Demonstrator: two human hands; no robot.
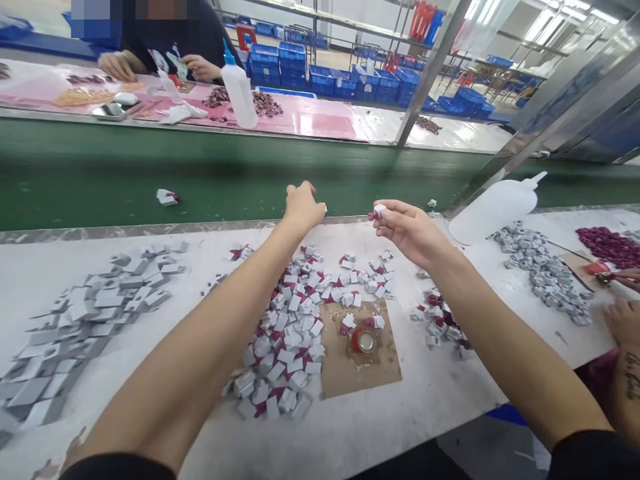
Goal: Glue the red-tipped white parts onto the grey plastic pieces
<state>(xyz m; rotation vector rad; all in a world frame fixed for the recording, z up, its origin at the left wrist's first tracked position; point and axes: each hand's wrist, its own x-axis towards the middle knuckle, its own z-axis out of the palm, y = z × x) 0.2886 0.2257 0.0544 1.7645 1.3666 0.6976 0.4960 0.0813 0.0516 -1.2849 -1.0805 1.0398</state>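
My right hand [407, 230] pinches a small white-and-dark-red plastic piece [379, 211] between thumb and fingertips, above the near edge of the green conveyor belt. Over the belt's edge, my left hand [303, 205] has its fingers curled away from me. A bit of white [325, 208] shows beside its thumb; whether the fingers hold it is hidden. Below my arms lies a heap of grey-white pieces with dark-red parts [290, 327]. Beside it, a brown cardboard square [335, 377] bears a red-rimmed round cap [365, 341] in a wet patch and two pieces.
Plain grey blocks [100, 300] are piled at left. A white squeeze bottle [495, 210] lies right of my right hand. One piece [167, 197] sits on the green belt [225, 173]. Another person's hand [625, 320] is at far right; a co-worker [160, 53] sits across the belt.
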